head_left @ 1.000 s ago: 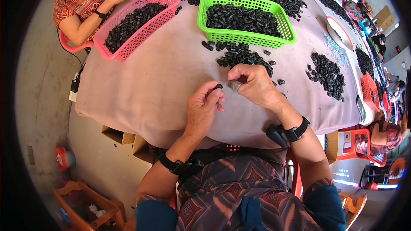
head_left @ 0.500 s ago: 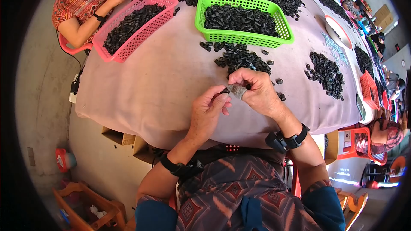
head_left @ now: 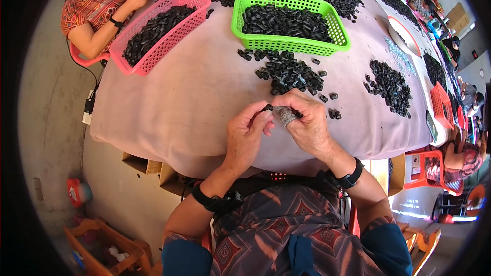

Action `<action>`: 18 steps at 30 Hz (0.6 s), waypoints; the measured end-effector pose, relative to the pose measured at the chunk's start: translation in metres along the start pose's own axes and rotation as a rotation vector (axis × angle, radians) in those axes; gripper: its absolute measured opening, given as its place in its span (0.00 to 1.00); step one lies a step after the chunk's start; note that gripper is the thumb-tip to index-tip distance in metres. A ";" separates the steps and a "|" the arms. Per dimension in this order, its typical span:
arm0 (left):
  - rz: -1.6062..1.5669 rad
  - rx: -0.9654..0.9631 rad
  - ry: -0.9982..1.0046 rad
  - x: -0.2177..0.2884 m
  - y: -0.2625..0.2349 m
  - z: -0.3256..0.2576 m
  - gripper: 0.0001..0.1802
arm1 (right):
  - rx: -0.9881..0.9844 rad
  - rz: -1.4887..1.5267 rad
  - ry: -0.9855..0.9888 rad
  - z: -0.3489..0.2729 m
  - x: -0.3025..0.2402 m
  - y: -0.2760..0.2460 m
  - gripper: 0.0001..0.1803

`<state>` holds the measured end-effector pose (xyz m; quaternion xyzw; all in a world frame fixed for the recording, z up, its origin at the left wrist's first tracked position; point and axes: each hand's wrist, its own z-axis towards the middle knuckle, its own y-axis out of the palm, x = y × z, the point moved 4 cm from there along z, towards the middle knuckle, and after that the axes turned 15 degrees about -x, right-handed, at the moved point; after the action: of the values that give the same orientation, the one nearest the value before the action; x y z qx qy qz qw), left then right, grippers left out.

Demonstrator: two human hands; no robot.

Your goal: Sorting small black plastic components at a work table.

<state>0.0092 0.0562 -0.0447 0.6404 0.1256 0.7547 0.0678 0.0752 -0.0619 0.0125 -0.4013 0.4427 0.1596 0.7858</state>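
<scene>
Over the near part of the cloth-covered table, my left hand is closed, pinching a small black plastic part between thumb and forefinger. My right hand is closed too, its fingertips almost meeting the left ones. What looks like a grey speckled wrap covers a digit of this hand. Behind it a second small black piece shows among the curled fingers, partly hidden. Just beyond my hands lies a loose pile of black parts, with a few shiny bits on it.
A green basket and a pink basket, both holding black parts, stand farther off. Another pile of parts lies to the right, near small pale bits and a red-rimmed basin. A person sits far left.
My right hand has shifted slightly nearer to me and turned at the wrist. My left hand keeps almost the same place and still pinches its black part.
</scene>
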 end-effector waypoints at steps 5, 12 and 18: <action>0.117 -0.034 -0.006 0.000 0.005 -0.001 0.12 | -0.028 -0.078 0.038 0.001 0.003 -0.003 0.11; 0.011 -0.031 0.033 -0.005 0.006 -0.001 0.12 | 0.025 -0.097 0.043 -0.005 0.001 -0.001 0.13; -0.004 -0.013 0.014 -0.003 0.008 -0.002 0.12 | 0.017 -0.052 0.047 -0.006 0.000 0.002 0.12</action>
<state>0.0084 0.0474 -0.0457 0.6344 0.1223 0.7598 0.0727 0.0704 -0.0652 0.0094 -0.4095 0.4518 0.1256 0.7826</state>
